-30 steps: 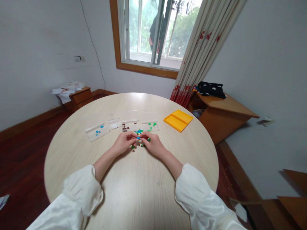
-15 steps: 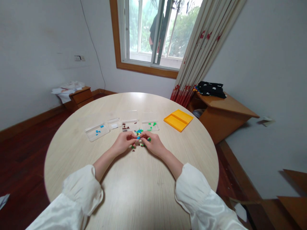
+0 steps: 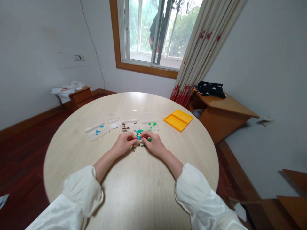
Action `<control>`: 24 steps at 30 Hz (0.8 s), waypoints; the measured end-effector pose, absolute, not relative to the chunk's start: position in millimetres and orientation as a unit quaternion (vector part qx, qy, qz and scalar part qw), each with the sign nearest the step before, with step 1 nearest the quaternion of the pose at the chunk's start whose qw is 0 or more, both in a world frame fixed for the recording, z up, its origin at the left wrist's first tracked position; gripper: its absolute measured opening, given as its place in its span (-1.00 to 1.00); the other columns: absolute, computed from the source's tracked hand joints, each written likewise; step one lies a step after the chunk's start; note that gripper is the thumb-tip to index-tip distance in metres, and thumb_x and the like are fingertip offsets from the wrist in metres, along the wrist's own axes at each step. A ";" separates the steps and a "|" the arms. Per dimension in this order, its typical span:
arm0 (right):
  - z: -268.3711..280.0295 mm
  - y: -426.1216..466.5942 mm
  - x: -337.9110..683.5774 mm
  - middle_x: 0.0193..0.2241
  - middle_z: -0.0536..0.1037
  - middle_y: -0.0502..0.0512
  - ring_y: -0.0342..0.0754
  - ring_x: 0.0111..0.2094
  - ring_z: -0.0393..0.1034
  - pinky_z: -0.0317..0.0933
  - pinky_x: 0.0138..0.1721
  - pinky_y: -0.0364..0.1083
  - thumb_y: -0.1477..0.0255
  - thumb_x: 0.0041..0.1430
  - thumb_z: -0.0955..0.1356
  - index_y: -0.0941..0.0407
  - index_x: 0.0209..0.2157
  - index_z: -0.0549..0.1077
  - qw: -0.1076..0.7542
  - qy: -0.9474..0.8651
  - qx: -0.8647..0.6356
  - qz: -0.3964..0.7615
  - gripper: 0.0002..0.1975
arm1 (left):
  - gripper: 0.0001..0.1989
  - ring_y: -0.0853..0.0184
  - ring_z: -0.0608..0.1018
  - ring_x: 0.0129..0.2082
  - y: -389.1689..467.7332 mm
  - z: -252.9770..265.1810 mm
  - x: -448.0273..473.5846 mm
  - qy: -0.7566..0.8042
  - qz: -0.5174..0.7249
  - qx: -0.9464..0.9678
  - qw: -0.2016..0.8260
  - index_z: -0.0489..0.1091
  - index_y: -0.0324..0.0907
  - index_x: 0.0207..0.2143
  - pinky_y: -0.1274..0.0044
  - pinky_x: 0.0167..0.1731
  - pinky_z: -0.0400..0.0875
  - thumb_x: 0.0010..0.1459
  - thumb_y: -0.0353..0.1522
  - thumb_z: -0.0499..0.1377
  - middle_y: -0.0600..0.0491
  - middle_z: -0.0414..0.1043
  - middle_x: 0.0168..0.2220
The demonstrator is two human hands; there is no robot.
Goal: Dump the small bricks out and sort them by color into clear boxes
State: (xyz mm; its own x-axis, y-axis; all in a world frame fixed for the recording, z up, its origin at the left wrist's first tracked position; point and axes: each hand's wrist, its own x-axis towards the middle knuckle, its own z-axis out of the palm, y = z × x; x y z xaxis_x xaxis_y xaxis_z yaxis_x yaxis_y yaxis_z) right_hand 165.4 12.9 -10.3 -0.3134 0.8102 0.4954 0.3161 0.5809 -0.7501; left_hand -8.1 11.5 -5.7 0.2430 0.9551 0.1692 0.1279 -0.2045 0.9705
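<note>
My left hand and my right hand meet over a pile of small toy bricks in blue, green, brown and pale colours. Between the fingertips of both hands is a small blue brick, pinched from either side. Whether it is one piece or two joined pieces is too small to tell. A few loose bricks lie under and just in front of the fingers, partly hidden by them.
Beyond my hands stand clear plastic boxes: one with blue bricks, a small one, one with brown bricks and one with green bricks. A yellow two-part tray lies at the right on the round table.
Both hands stay in nearly the same place. The fingertips have shifted slightly around the blue brick.
</note>
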 end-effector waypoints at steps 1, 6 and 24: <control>-10.5 13.1 165.4 -0.41 0.52 0.01 -0.15 -0.37 0.42 0.28 -0.26 -0.13 0.51 0.09 0.28 0.12 -0.35 0.42 0.456 -0.763 -0.368 0.273 -0.90 | -0.83 0.45 0.39 -0.65 11.4 -5.4 -8.3 0.426 0.443 0.642 0.459 0.33 -0.23 -0.61 0.60 -0.61 0.30 -0.15 -0.32 0.24 0.13 0.36 -0.68; -9.7 12.5 164.8 -0.43 0.51 0.00 -0.15 -0.39 0.40 0.27 -0.28 -0.14 0.51 0.08 0.27 0.12 -0.37 0.41 0.466 -0.761 -0.364 0.267 -0.91 | -0.83 0.45 0.38 -0.65 12.0 -4.3 -9.9 0.424 0.435 0.660 0.442 0.34 -0.23 -0.61 0.60 -0.60 0.29 -0.11 -0.32 0.23 0.14 0.35 -0.68; -4.7 9.3 164.5 -0.47 0.48 -0.02 -0.15 -0.42 0.35 0.23 -0.31 -0.15 0.53 0.02 0.25 0.11 -0.43 0.39 0.465 -0.757 -0.383 0.254 -0.90 | -0.78 0.45 0.37 -0.65 11.9 -5.9 -8.8 0.419 0.446 0.655 0.443 0.35 -0.23 -0.60 0.60 -0.61 0.28 -0.09 -0.27 0.25 0.14 0.34 -0.68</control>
